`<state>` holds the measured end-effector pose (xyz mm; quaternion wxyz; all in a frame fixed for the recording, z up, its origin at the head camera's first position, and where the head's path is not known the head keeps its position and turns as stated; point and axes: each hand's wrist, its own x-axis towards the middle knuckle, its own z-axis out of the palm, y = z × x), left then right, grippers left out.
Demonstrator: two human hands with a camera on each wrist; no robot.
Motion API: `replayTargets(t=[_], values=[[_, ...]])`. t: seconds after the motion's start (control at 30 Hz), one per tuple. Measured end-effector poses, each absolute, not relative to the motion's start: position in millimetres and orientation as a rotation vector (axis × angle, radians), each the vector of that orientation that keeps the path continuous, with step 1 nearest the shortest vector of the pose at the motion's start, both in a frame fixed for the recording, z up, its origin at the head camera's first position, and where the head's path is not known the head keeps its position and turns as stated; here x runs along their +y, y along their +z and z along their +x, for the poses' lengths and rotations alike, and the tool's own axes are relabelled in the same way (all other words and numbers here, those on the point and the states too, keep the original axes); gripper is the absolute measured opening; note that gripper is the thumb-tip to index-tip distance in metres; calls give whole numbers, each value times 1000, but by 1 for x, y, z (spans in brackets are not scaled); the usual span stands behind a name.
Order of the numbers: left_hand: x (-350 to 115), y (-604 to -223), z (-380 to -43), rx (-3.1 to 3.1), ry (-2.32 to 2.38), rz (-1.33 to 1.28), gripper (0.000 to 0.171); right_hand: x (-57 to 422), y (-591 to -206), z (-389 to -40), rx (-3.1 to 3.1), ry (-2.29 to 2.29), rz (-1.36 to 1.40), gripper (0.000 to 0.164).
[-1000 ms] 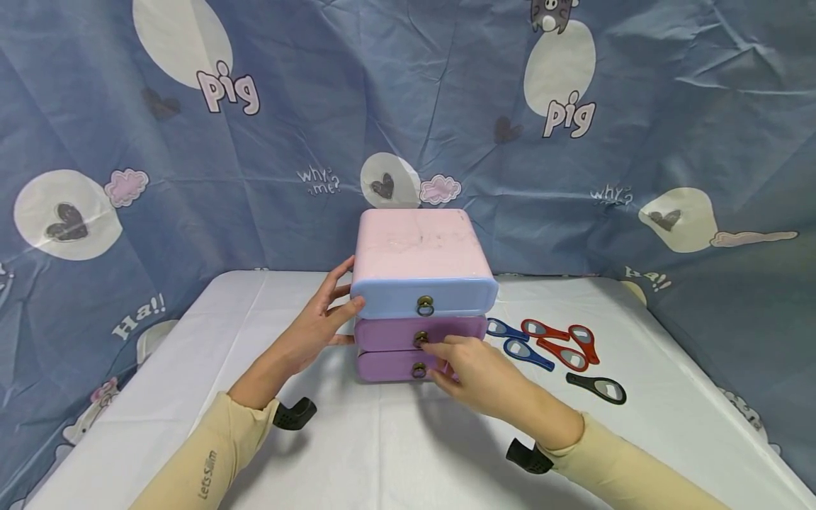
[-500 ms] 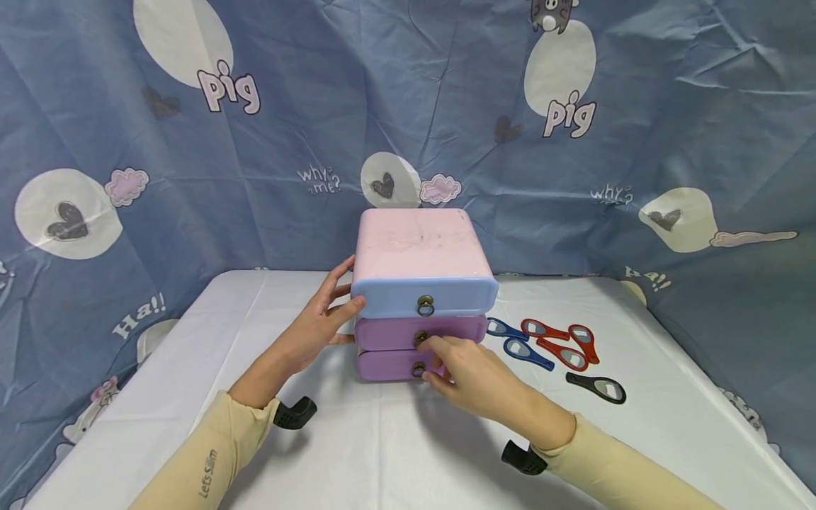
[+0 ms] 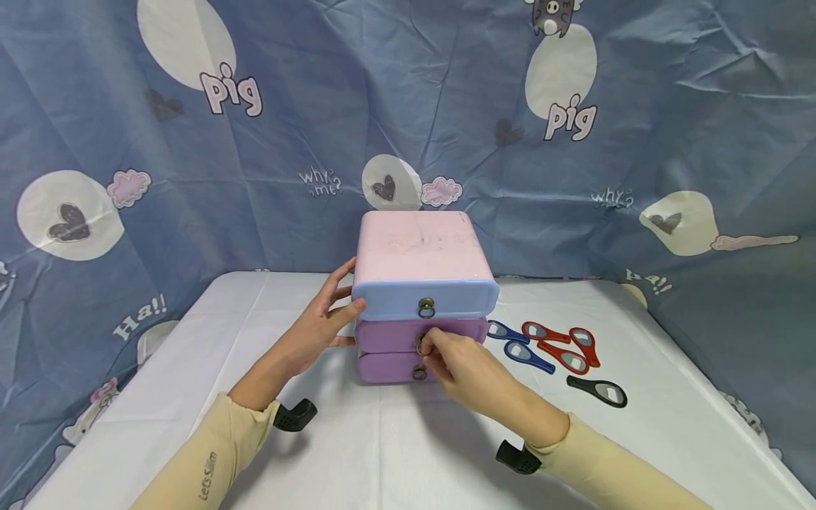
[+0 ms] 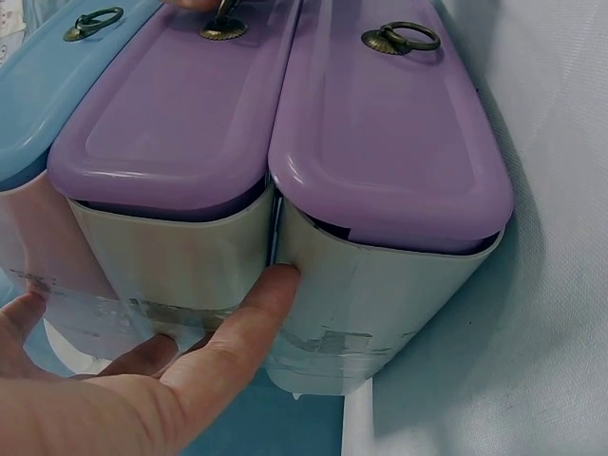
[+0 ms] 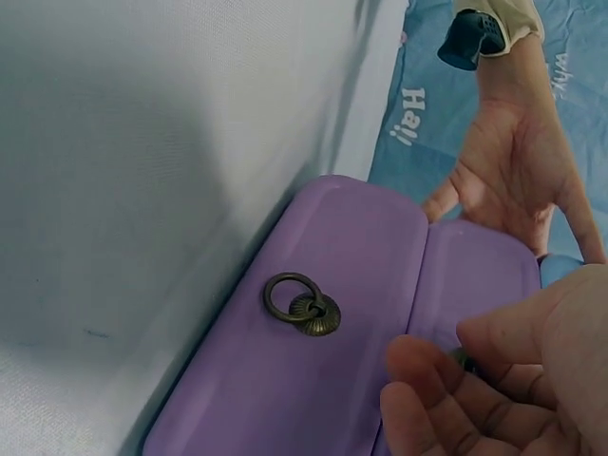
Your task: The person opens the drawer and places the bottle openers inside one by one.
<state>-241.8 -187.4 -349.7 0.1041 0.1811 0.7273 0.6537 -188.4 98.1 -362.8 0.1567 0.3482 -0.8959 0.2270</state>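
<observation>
A three-drawer organizer with a pink top (image 3: 417, 244) stands on the table. Its top drawer (image 3: 385, 301) is blue; the middle drawer (image 3: 387, 336) and bottom drawer (image 3: 385, 367) are purple, each with a bronze ring pull. My left hand (image 3: 319, 322) rests spread against the organizer's left side, thumb at the blue front's edge in the head view. In the left wrist view, a fingertip (image 4: 280, 277) touches the seam between the two purple drawers' casings. My right hand (image 3: 468, 365) pinches the middle drawer's ring pull (image 3: 421, 345), mostly hidden behind the fingers in the right wrist view.
Right of the organizer lie several flat bottle openers: blue ones (image 3: 530, 356), red ones (image 3: 564, 357) and a black one (image 3: 596, 389). A white cloth (image 3: 344, 453) covers the table. Behind it hangs a blue printed curtain (image 3: 287, 142).
My right hand has shifted slightly left, and its fingers have gone from touching the middle ring pull to pinching it. My left hand stays at the organizer's side; the drawers look unmoved.
</observation>
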Motion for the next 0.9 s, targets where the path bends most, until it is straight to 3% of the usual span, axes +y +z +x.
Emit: replayTargets(t=[0.9], values=[[-186, -349, -240, 2156, 1915, 551, 74, 99, -362, -183, -2560, 723, 1085, 14]])
